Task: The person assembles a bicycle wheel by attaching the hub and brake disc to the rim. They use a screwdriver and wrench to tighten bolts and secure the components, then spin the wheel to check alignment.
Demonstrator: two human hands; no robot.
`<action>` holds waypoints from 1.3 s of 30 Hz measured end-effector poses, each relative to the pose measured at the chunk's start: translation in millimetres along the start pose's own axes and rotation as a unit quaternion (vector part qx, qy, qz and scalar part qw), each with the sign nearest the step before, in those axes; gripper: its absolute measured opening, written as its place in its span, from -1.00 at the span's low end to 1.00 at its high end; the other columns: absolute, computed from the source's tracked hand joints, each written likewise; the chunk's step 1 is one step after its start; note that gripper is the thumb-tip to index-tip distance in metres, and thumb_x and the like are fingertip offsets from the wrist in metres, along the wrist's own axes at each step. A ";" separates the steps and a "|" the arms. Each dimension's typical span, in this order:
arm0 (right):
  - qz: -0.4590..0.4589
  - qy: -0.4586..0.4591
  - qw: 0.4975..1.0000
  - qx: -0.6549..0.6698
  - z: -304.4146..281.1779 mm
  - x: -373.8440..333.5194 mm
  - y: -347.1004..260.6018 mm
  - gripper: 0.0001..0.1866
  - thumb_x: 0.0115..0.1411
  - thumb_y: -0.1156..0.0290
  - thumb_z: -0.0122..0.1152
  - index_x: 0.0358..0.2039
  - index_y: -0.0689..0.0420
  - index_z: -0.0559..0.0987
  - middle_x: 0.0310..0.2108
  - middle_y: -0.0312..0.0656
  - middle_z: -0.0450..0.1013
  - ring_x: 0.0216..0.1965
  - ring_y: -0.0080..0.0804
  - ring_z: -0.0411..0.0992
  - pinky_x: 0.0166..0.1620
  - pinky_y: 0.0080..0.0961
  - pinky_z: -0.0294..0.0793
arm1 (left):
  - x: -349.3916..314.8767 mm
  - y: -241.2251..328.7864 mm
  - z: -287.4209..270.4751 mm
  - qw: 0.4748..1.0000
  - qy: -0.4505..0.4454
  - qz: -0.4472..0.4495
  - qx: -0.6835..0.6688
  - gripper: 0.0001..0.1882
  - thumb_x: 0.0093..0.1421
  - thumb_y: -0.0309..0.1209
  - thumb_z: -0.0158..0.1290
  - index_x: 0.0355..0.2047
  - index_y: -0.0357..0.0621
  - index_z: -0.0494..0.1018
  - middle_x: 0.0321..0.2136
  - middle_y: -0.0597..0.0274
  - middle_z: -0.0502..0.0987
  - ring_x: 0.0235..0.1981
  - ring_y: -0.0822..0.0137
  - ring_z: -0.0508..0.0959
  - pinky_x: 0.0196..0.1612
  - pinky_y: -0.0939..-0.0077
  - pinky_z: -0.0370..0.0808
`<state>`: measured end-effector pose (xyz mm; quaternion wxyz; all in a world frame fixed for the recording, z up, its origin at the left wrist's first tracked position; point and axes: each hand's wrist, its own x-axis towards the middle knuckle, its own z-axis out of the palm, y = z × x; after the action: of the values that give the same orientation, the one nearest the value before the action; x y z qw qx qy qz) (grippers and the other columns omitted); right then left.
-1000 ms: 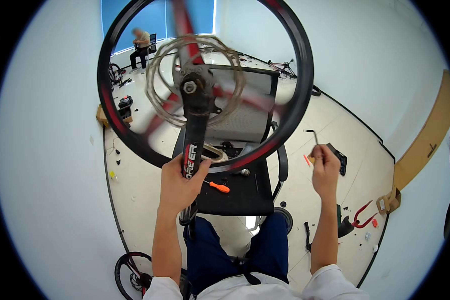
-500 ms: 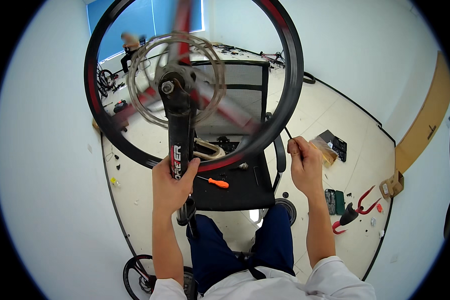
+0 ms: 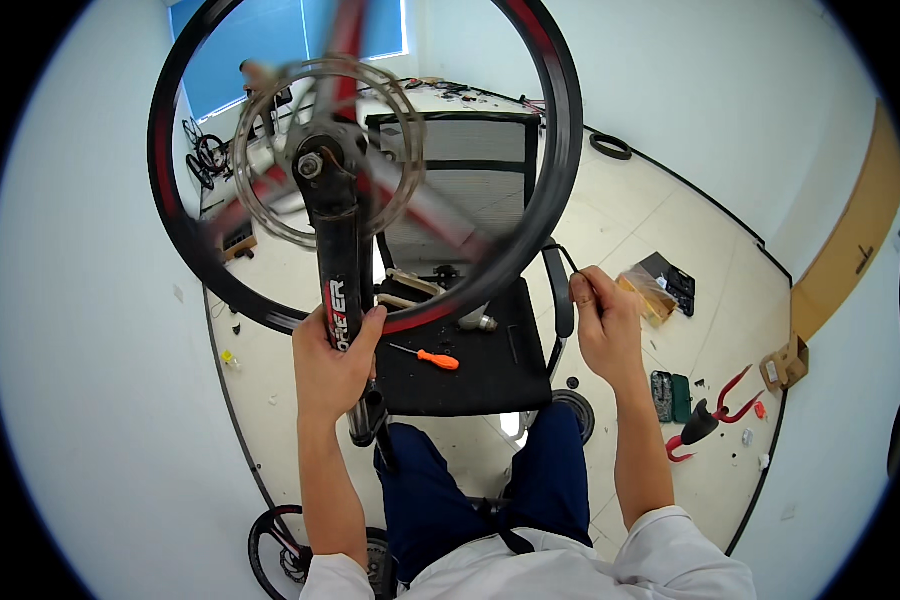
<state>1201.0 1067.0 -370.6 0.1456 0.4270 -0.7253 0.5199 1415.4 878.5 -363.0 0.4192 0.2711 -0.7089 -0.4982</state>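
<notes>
A black fork (image 3: 337,250) carries a bicycle wheel (image 3: 567,150) with a black tyre, blurred red and grey spokes and a disc brake rotor (image 3: 410,165). My left hand (image 3: 336,372) is wrapped round the fork's lower leg, below the hub nut (image 3: 310,165). To the right of the tyre, my right hand (image 3: 608,325) pinches the end of a thin black bent rod or cable (image 3: 564,254). Its other end runs behind or against the tyre, and I cannot tell what it joins. On the black chair seat (image 3: 430,395) below lies a screwdriver (image 3: 437,360) with an orange handle.
Metal parts (image 3: 478,322) lie on the chair seat. On the floor at right are a dark tool case (image 3: 678,288), a green case (image 3: 680,398), a red fork (image 3: 705,425) and a cardboard box (image 3: 785,365). Another wheel (image 3: 255,550) is at lower left. A person (image 3: 260,85) is at the back.
The fork, the wheel and my left hand have shifted left and slightly up. My right hand has moved slightly left and up. The spokes are blurred in both frames.
</notes>
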 end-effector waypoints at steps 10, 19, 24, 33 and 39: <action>-0.015 0.028 0.999 0.024 10.4 -5.2 4.1 -0.82 0.30 0.45 0.03 -0.42 0.26 0.46 -0.74 -0.23 0.20 -0.70 -0.54 0.12 -0.59 -0.49 0.08 | -2.0 -5.2 -6.4 1.000 -0.001 -0.015 0.013 -0.67 0.17 -0.26 0.22 -0.52 -0.28 0.44 -0.79 0.35 0.40 -0.79 0.55 0.40 -0.69 0.59 0.30; 0.139 -0.084 0.984 0.072 51.1 -98.4 109.5 -0.74 0.30 0.33 0.00 -0.43 0.27 0.44 -0.64 -0.10 0.31 -0.59 -0.44 0.29 -0.47 -0.43 0.28 | 1.8 -5.0 -5.1 1.000 0.017 -0.002 -0.005 -0.72 0.16 -0.33 0.21 -0.52 -0.27 0.43 -0.78 0.35 0.40 -0.79 0.55 0.39 -0.69 0.61 0.29; 0.338 -0.156 0.928 -0.017 82.7 -292.7 234.4 -0.58 0.31 0.22 0.02 -0.58 0.27 0.45 -0.69 -0.08 0.36 -0.56 -0.35 0.42 -0.44 -0.34 0.34 | 2.2 -5.6 -9.5 1.000 0.017 -0.012 0.003 -0.74 0.17 -0.35 0.19 -0.51 -0.28 0.43 -0.77 0.34 0.41 -0.78 0.54 0.40 -0.68 0.60 0.31; 0.370 -0.225 0.898 0.069 62.3 -274.1 233.5 -0.65 0.28 0.26 0.06 -0.54 0.27 0.49 -0.72 -0.20 0.31 -0.62 -0.49 0.30 -0.49 -0.44 0.27 | 4.3 -7.4 -8.9 0.998 0.055 -0.025 -0.007 -0.75 0.17 -0.35 0.19 -0.49 -0.28 0.43 -0.77 0.34 0.40 -0.79 0.52 0.39 -0.68 0.56 0.32; 0.160 -0.243 0.953 0.085 17.4 -116.0 97.8 -0.71 0.31 0.34 0.01 -0.47 0.28 0.48 -0.68 -0.07 0.33 -0.64 -0.34 0.32 -0.49 -0.42 0.29 | 5.4 -13.7 -16.6 0.998 0.064 -0.012 -0.016 -0.72 0.17 -0.32 0.18 -0.52 -0.27 0.42 -0.79 0.36 0.38 -0.80 0.53 0.37 -0.69 0.55 0.31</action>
<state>1198.5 1115.2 -515.5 -0.1576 0.4298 -0.7505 0.4766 1426.5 861.3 -371.6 0.4617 0.3041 -0.6696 -0.4959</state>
